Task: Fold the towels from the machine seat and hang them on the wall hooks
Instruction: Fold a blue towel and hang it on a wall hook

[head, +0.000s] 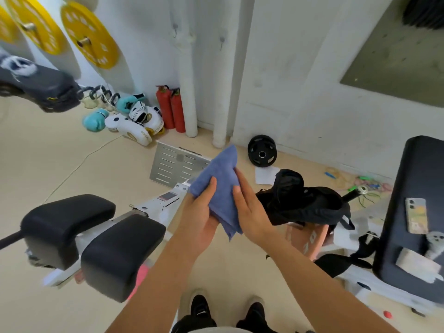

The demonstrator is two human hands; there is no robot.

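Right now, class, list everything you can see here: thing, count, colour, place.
towel: 1, blue, between both hands
wall hooks: 2, grey, on white wall
weight plates: 3, yellow, on left wall
weight plate: 1, black, on floor by wall
fire extinguishers: 2, red, on floor by wall
boxing gloves: several, turquoise and white, on floor
phone: 1, pale, on dark pad, right
left hand: grips towel
right hand: flat against towel
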